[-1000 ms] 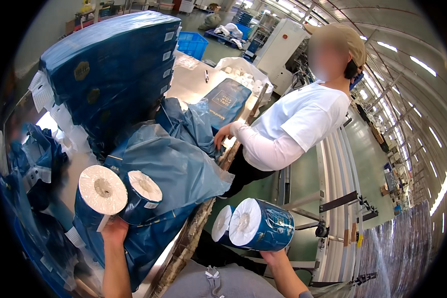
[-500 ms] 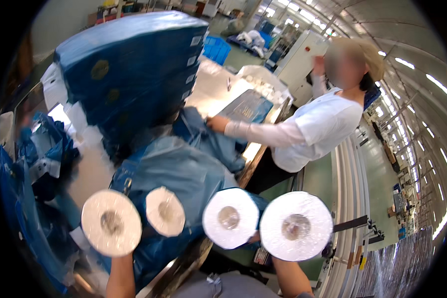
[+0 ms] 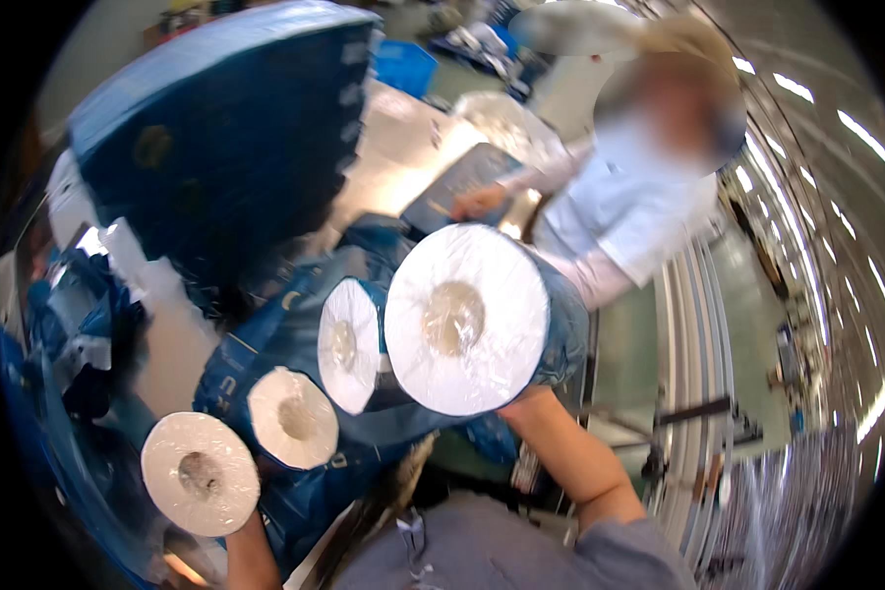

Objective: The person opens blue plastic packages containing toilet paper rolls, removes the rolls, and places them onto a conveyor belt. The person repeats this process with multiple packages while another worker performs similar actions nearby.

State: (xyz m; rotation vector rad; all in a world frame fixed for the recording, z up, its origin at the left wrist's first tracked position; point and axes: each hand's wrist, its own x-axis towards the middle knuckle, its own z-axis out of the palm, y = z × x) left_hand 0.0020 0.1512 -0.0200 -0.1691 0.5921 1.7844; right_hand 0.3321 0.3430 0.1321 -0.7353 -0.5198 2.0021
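Note:
My right hand (image 3: 527,405) grips a blue-wrapped pair of white paper rolls (image 3: 465,317) from below and holds it close to the camera, ends facing me. My left hand (image 3: 238,523), mostly hidden behind its load, holds a second pair of white rolls (image 3: 228,454) at the lower left. Both pairs hang above an open blue plastic sack (image 3: 265,339) lying on the table (image 3: 395,147). Only my wrists and forearms show.
A tall stack of blue wrapped packs (image 3: 221,128) stands at the upper left. Crumpled blue plastic (image 3: 64,324) lies at the left edge. Across the table a person in a white shirt (image 3: 624,211) reaches to a dark flat pack (image 3: 459,182). Metal rails (image 3: 693,354) run along the right.
My right hand has lifted its pair of rolls up and toward the camera, so it looks much bigger. The left pair has dropped toward the lower left. The view is blurred by head movement.

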